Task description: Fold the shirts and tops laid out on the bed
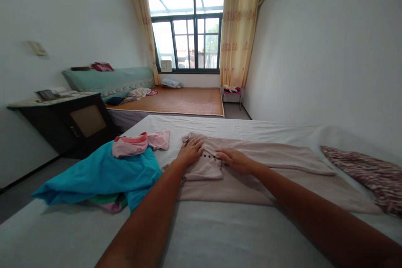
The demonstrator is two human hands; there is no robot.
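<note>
A pale beige garment [276, 153] with a short row of dark buttons lies spread across the white-sheeted bed in front of me, one part folded over. My left hand [191, 151] rests flat on its far left part, fingers stretched out. Just right of the buttons, my right hand [235, 161] touches the same cloth, its fingers extended to the left; their undersides are hidden. To the left of my hands lies a heap with a bright blue garment [106, 171] and a pink piece of clothing [130, 145] on top.
A brown-and-white patterned cloth [367, 176] lies at the right side of the white sheet [220, 230]. Beyond stands a second bed with a brown mat [191, 98]. A dark cabinet [84, 119] is at left, and a small stool [232, 91] stands by the curtain.
</note>
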